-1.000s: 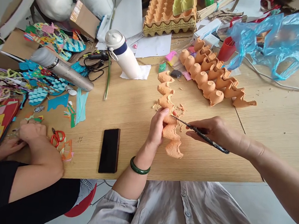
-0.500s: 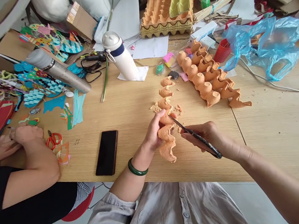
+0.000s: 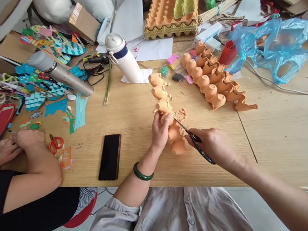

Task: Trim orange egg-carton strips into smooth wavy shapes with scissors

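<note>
My left hand (image 3: 161, 132) grips an orange egg-carton strip (image 3: 163, 103) by its middle, thumb on top, a green bangle (image 3: 143, 172) round the wrist. The strip's row of cups slants from upper left down to lower right. In my right hand (image 3: 208, 143) is a pair of scissors (image 3: 201, 150) with dark handles. Their blades reach to the strip's right edge beside my left thumb; whether they are parted I cannot tell. Small orange scraps (image 3: 181, 114) lie on the table just right of the strip.
More cut egg-carton strips (image 3: 207, 84) lie at right behind the scissors. A white bottle (image 3: 126, 61) stands behind, a phone (image 3: 110, 157) lies left. Egg trays (image 3: 162, 15) are stacked at the back. At far left are a co-worker's hands (image 3: 29, 138) and red-handled scissors (image 3: 55, 144).
My left hand has turned the egg-carton strip, so its far end has swung left and the cups' rounded sides show. The scissors have shifted slightly left with my right hand.
</note>
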The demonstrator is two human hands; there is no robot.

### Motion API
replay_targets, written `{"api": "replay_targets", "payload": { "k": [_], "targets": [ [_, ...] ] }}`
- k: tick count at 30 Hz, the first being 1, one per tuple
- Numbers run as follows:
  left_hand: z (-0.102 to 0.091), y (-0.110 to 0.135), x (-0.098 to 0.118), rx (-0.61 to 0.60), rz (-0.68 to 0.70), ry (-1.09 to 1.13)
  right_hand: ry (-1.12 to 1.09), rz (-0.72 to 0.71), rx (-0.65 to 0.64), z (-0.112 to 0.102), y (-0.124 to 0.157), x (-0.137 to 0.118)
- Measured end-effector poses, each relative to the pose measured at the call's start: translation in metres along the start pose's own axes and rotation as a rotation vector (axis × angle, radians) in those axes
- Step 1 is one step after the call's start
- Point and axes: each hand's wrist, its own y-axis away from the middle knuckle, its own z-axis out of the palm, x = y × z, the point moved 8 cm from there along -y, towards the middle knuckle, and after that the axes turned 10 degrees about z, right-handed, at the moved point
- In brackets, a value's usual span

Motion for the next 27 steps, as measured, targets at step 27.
{"api": "replay_targets", "payload": {
  "k": [27],
  "targets": [
    [-0.029,-0.006,-0.027,0.257,-0.14,-0.028,-0.198,0.104,-0.08,0.02,-0.025,-0.018]
  ]
}}
